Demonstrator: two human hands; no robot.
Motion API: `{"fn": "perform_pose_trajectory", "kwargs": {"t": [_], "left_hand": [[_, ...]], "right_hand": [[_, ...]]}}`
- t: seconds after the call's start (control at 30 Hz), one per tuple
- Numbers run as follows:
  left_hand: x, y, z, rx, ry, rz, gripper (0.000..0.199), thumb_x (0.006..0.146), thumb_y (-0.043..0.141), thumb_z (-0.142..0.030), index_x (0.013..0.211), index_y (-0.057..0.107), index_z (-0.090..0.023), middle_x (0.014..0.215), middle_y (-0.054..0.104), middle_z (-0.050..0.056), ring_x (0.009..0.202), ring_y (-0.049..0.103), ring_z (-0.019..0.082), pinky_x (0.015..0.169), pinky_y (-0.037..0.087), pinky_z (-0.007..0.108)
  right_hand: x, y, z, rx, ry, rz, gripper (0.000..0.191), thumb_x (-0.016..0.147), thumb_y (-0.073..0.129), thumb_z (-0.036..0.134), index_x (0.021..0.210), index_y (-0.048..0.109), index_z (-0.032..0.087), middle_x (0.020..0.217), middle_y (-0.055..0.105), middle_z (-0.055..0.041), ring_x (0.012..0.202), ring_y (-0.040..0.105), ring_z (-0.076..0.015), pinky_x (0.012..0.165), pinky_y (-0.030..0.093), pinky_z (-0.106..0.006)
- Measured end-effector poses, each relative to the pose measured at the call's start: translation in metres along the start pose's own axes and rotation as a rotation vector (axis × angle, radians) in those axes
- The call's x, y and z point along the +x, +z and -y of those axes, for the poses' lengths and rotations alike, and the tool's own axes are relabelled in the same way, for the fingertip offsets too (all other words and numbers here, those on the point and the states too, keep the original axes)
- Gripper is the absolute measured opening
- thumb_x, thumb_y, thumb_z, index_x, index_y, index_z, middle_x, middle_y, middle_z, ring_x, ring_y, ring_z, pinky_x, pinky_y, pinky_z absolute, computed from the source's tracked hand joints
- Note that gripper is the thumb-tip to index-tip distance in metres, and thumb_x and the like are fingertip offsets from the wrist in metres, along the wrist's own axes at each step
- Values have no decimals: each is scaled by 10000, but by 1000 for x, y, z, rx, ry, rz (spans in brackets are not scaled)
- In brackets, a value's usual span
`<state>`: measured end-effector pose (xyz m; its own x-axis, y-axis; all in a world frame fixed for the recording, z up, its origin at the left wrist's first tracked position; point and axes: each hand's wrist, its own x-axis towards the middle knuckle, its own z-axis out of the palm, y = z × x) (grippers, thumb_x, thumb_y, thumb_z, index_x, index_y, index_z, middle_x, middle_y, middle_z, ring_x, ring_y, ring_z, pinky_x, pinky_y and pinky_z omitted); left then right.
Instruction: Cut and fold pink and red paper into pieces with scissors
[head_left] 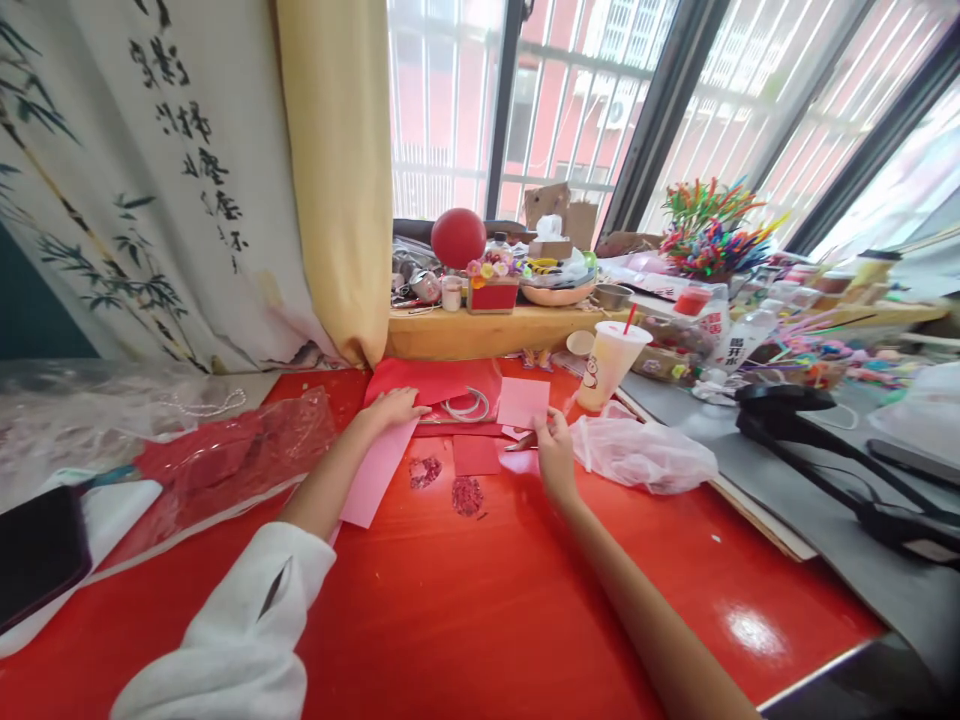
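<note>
Leaning over the red table, you have both forearms stretched out from the near edge, the white sleeve around your left one. Beyond the bare near part, two dark red glittery patches lie just short of a small red square. A long pink sheet slants from under your left hand; that hand lies flat with fingers extended, unclenched, probably to stop the paper sliding. Your right hand pinches the pink square at its near right corner between thumb and fingers, which likely leaves most of its face uncovered. That square sits right of the coiled pale cord, over the edge of the red sheet.

By your right fingers is a slim dark tool, partly covered and too small to name. Your left palm hides whatever it touches, and the pink sheet's far end is out of sight. The cup stands beyond the crumpled plastic bag. Farther off, the red balloon partly blocks the clutter behind, hard to sort out against the bright window.
</note>
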<state>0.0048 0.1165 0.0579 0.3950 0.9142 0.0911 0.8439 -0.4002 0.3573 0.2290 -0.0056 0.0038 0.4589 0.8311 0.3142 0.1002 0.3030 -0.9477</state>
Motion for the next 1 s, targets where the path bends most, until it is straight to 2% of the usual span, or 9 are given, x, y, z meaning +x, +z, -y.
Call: {"fn": "perform_pose_trajectory", "kwargs": {"t": [0.1, 0.2, 0.3, 0.37, 0.5, 0.67, 0.77, 0.87, 1.0], "left_hand": [[-14, 22, -15, 2, 131, -7, 534, 784, 524, -436, 1210, 467, -118, 1348, 400, 183, 1266, 319, 275, 1016, 238, 374], [-36, 48, -39, -16, 237, 48, 539, 766, 505, -532, 1172, 506, -177, 1265, 490, 119, 1183, 417, 225, 987, 284, 323], [-48, 69, -53, -34, 158, 10, 616, 730, 538, -548, 1134, 516, -83, 1196, 502, 211, 1152, 416, 320, 951, 303, 442], [-44, 73, -55, -77, 107, 1, 496, 707, 601, -469, 1037, 567, -100, 1096, 570, 182, 1097, 462, 313, 918, 344, 435], [-22, 55, -42, -234, 3, -48, 193, 736, 599, -308, 859, 614, -160, 894, 647, 83, 921, 574, 223, 798, 447, 330], [-6, 20, -11, -466, -193, -231, 361, 870, 413, -224, 1212, 403, -110, 1081, 577, 133, 821, 615, 143, 632, 500, 236], [-12, 10, -2, -537, -260, -249, 546, 831, 506, -277, 1300, 290, -100, 1219, 470, 204, 778, 623, 153, 548, 496, 226], [-30, 6, -15, -584, -239, -219, 584, 841, 465, -400, 1311, 296, -96, 1291, 399, 235, 836, 617, 185, 545, 492, 239], [-65, 3, -49, -693, -58, -14, 448, 811, 484, -468, 1154, 508, -181, 1115, 591, 87, 959, 585, 176, 705, 493, 232]], "right_hand": [[-1, -1, -3, -42, -12, -3, 244, 806, 458, 425, 944, 469, 224, 572, 582, 36, 438, 571, -173, 525, 459, -304], [0, -4, -14, -81, -7, -35, 218, 816, 443, 409, 934, 469, 228, 551, 567, 37, 450, 574, -189, 547, 450, -318], [1, -5, -22, -98, 4, -34, 206, 823, 430, 398, 938, 461, 231, 600, 586, 22, 437, 567, -191, 537, 447, -328], [2, -5, -24, -101, 4, -25, 202, 823, 429, 395, 937, 461, 232, 630, 597, 12, 446, 574, -193, 535, 446, -329], [2, -4, -24, -93, 7, -5, 216, 815, 443, 403, 944, 472, 233, 610, 593, 15, 440, 569, -198, 526, 440, -328], [-1, -1, -24, -41, 18, 42, 236, 804, 466, 404, 958, 476, 225, 592, 577, 36, 445, 572, -173, 527, 437, -299], [-7, 8, -19, 30, 44, 126, 242, 801, 478, 403, 961, 452, 224, 613, 584, 43, 443, 572, -148, 521, 445, -280], [-18, 20, -8, 130, 87, 276, 287, 790, 501, 423, 992, 418, 237, 606, 578, 53, 468, 589, -147, 524, 472, -281], [-32, 32, 7, 219, 156, 495, 327, 769, 540, 458, 998, 429, 252, 603, 593, 46, 497, 608, -157, 532, 495, -301]]}}
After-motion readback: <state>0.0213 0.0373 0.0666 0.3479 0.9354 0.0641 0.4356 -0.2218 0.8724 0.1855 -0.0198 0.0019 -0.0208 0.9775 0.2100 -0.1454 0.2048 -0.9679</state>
